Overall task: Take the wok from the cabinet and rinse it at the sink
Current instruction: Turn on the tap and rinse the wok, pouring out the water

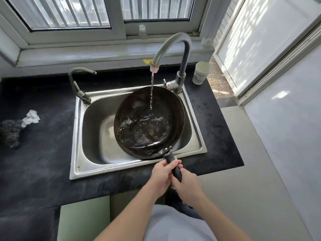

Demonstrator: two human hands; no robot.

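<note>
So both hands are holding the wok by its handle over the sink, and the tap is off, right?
Not quite: the tap is running. The head view shows a stream of water falling from it into the wok. The rest holds: the left hand and right hand grip the handle, wok over the sink.

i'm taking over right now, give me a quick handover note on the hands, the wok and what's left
Left hand: grips the wok handle at the pan end.
Right hand: grips the same handle further back.
Wok: held over the right side of the sink, under the tap; the water stream falls into it and pools inside.
Done: wok fetched, tap on, rinse under way.
Left: probably swirl, tip the water out, shut the tap.
</note>
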